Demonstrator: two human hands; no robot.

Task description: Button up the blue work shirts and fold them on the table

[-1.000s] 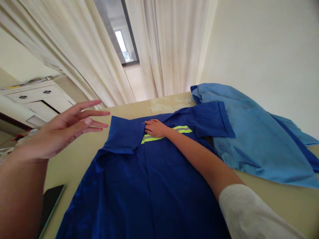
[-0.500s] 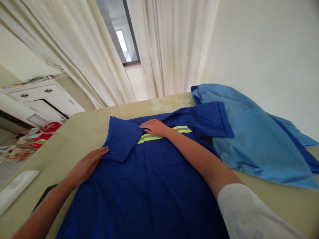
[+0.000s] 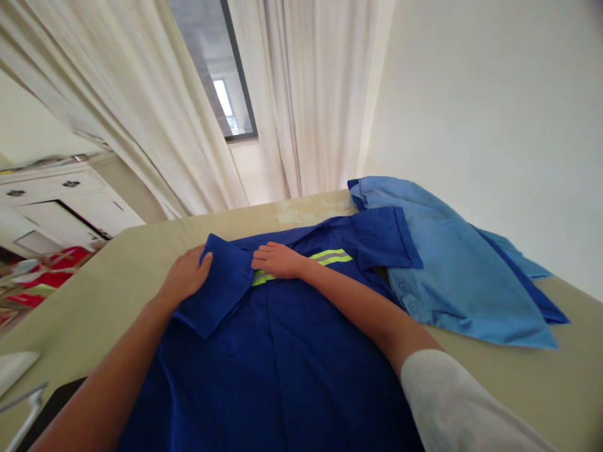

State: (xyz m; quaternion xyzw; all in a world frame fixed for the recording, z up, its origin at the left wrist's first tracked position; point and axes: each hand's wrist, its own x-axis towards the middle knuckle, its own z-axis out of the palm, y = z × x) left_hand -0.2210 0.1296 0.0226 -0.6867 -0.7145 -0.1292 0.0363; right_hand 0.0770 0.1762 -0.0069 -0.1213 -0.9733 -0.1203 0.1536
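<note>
A dark blue work shirt with a yellow-and-grey reflective stripe across the chest lies spread on the table. Its left-side sleeve is folded inward over the front. My left hand grips the outer edge of that sleeve, thumb on top and its other fingers partly hidden. Closed at the inner end of the same folded part, my right hand holds the cloth just over the stripe. The other short sleeve stretches out to the right.
Light blue garments with some dark blue cloth lie to the right, partly under the sleeve. The beige table runs back toward curtains. A white object and a dark item are at lower left. Beyond stands a white cabinet.
My left hand has moved up along the sleeve's outer edge and now grips it, lifting the cloth a little. My right hand stays at the fold. The view has shifted slightly.
</note>
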